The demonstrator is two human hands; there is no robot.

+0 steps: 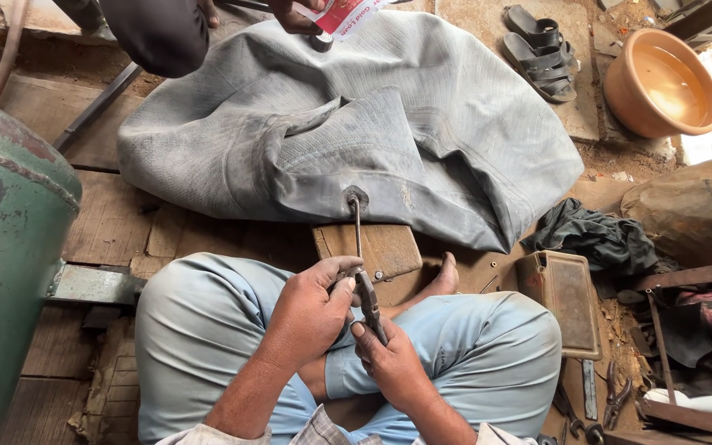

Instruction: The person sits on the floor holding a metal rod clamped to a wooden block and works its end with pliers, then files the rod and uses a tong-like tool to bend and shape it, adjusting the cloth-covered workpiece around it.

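A green drum (10,247) stands at far left; the left hand (311,309) closes around the valve stem (357,231) of the grey inner tube (372,124), the right hand (389,363) grips pliers (368,301) on it; sandals (541,53) and a clay bowl (661,82) lie beyond

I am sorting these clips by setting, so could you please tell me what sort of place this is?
Probably a small tyre-repair workshop, worked at floor level. A large grey inner tube lies on the wooden floor, the hands hold pliers at its valve stem, and loose tools lie nearby.
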